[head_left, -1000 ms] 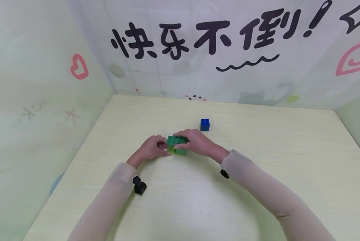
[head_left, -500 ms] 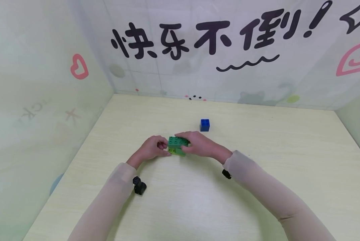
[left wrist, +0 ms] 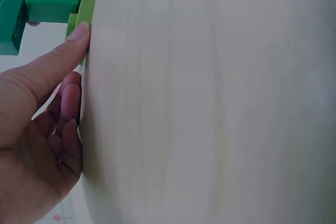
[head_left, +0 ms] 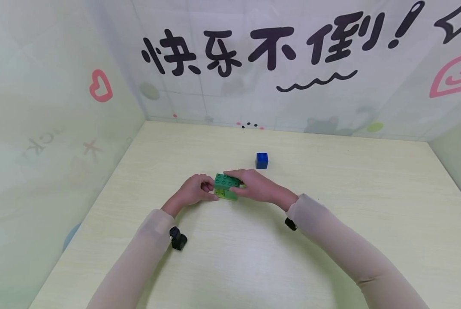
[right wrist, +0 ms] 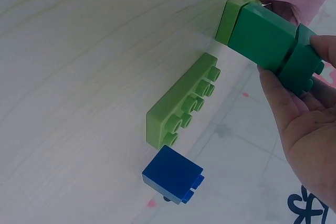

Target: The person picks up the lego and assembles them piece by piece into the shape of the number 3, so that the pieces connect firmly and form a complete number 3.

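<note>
My left hand pinches the end of a light green brick at the table, its thumb along the brick's near side. On that brick stands a dark green block. Above the block, my right hand holds a dark green studded brick between thumb and fingers. In the left wrist view this upper brick sits slightly askew against the block, with a narrow gap. Whether its studs have joined cannot be told. Part of the stack is hidden behind the right hand.
A blue brick stands on the table behind the right hand. Beside it in the right wrist view lies a long light green brick, mostly hidden in the head view. Printed walls close off the back and sides.
The upper green brick shifts slightly right and then a little back left above the stack, in my right hand, whose thumb is lower than a second ago. My left hand stays almost still.
</note>
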### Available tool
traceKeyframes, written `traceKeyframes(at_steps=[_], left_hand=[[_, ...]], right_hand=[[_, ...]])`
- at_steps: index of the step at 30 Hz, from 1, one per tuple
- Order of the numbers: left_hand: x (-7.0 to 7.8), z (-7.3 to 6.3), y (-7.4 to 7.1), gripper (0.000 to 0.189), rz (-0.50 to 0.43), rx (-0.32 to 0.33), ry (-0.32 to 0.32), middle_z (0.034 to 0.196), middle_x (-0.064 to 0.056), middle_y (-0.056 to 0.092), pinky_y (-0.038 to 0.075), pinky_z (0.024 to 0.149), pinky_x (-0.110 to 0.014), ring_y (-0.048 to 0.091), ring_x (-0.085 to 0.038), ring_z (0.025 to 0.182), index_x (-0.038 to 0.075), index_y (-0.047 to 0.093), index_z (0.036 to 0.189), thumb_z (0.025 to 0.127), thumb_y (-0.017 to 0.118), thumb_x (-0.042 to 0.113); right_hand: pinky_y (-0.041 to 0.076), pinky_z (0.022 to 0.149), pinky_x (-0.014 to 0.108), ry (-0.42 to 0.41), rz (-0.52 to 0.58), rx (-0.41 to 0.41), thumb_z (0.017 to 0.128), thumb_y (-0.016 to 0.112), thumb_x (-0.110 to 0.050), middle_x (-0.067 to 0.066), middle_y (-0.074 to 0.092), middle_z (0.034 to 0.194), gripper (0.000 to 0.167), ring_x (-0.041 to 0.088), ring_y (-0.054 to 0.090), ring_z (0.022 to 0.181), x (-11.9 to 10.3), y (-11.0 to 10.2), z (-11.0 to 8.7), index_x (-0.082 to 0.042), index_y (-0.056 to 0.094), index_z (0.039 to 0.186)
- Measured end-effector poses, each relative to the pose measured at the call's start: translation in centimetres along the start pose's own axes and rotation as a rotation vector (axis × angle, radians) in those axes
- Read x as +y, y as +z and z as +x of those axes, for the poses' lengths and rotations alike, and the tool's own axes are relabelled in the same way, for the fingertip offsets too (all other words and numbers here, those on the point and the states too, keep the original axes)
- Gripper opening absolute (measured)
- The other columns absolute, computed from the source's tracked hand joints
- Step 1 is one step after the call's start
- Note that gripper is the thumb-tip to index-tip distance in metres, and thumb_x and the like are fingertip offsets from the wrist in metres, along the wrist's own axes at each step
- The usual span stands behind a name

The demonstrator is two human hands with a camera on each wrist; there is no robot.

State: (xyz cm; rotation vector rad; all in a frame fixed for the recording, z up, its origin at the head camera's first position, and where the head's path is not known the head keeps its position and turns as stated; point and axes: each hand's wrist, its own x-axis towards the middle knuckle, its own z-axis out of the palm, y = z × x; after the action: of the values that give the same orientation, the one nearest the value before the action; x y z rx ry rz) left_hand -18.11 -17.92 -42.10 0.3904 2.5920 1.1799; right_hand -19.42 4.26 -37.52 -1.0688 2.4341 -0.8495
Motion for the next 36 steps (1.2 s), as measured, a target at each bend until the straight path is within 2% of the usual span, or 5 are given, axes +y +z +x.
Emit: traceKeyframes(at_steps=[8, 13, 25, 36], left_hand=[[0.03, 0.01, 0.0, 0.023, 0.0, 0.001, 0.015, 0.082, -0.005, 0.056, 0.041, 0.071, -0.03, 0.049, -0.018, 0.075, 0.002, 0.063, 0.088, 0.072, 0.078, 0.01], [-0.08, 0.04, 0.01, 0.023, 0.014, 0.005, 0.022, 0.081, -0.005, 0.056, 0.041, 0.07, -0.03, 0.049, -0.017, 0.074, 0.002, 0.063, 0.086, 0.072, 0.078, 0.01], [-0.16, -0.01, 0.03, 0.023, 0.013, 0.005, 0.031, 0.079, -0.006, 0.054, 0.04, 0.067, -0.03, 0.047, -0.017, 0.072, 0.003, 0.061, 0.081, 0.071, 0.079, 0.011], [-0.41, 0.23, 0.02, 0.025, 0.03, 0.002, 0.02, 0.08, -0.005, 0.054, 0.04, 0.069, -0.029, 0.048, -0.018, 0.074, 0.003, 0.064, 0.086, 0.07, 0.08, 0.012]], right_hand=[[0.044, 0.085, 0.034, -0.034, -0.004, -0.005, 0.092, 0.057, -0.021, 0.009, 0.054, 0.125, 0.05, 0.014, 0.053, 0.096, 0.2, -0.15, -0.07, -0.003, 0.041, 0.136], [0.044, 0.083, 0.03, -0.057, -0.008, -0.025, 0.092, 0.056, -0.022, 0.01, 0.055, 0.124, 0.05, 0.012, 0.054, 0.096, 0.15, -0.22, 0.09, -0.002, 0.042, 0.136], [0.044, 0.078, 0.024, -0.032, -0.013, -0.035, 0.091, 0.059, -0.02, 0.009, 0.056, 0.122, 0.048, 0.01, 0.055, 0.092, 0.12, -0.14, 0.59, -0.002, 0.046, 0.133], [0.045, 0.073, 0.022, -0.004, -0.007, -0.022, 0.087, 0.064, -0.017, 0.01, 0.058, 0.12, 0.048, 0.01, 0.057, 0.087, -0.43, -0.03, 0.5, -0.003, 0.049, 0.131]])
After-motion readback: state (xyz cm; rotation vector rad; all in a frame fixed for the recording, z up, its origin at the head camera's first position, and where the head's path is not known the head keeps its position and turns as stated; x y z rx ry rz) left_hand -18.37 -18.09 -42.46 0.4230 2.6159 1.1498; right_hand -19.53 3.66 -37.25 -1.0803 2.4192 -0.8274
